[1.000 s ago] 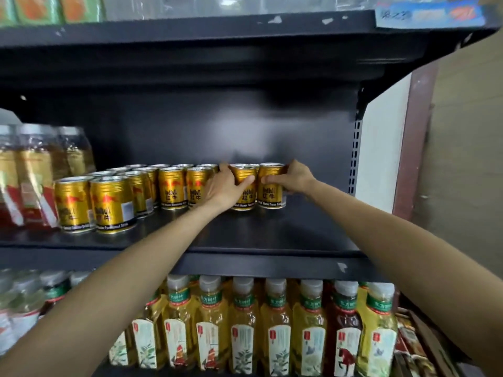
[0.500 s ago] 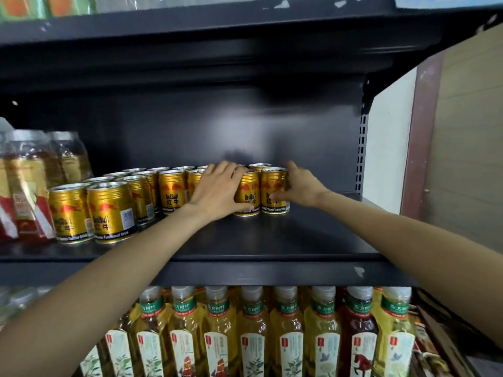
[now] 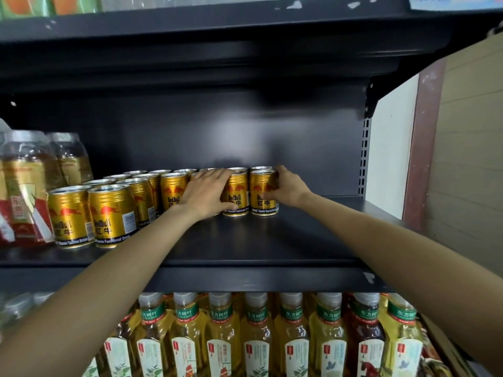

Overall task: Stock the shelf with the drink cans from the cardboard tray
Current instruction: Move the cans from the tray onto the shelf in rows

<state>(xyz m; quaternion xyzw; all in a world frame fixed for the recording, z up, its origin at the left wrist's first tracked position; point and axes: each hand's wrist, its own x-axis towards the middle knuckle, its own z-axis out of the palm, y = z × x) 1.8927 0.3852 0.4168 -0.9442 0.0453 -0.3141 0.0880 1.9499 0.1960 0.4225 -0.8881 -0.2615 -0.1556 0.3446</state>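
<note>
Gold Red Bull cans stand in rows on the black metal shelf [image 3: 272, 240], from the front left [image 3: 111, 213] back towards the middle. My left hand [image 3: 206, 193] lies over one can that it mostly hides, fingers on its top and thumb against the base of the neighbouring can [image 3: 237, 195]. My right hand [image 3: 290, 186] wraps the right side of the rightmost can [image 3: 261, 195], which stands upright on the shelf with another can right behind it. The cardboard tray is out of view.
The shelf's right half is bare up to the perforated upright [image 3: 366, 156]. Clear jars with red labels [image 3: 24, 186] stand at the far left. Several tea bottles [image 3: 255, 336] fill the shelf below. Another shelf [image 3: 217, 25] hangs overhead.
My left hand has gone from gripping a can's side to lying flat over the can tops. The two right-hand cans now stand close against the row. My right hand stays on the end can.
</note>
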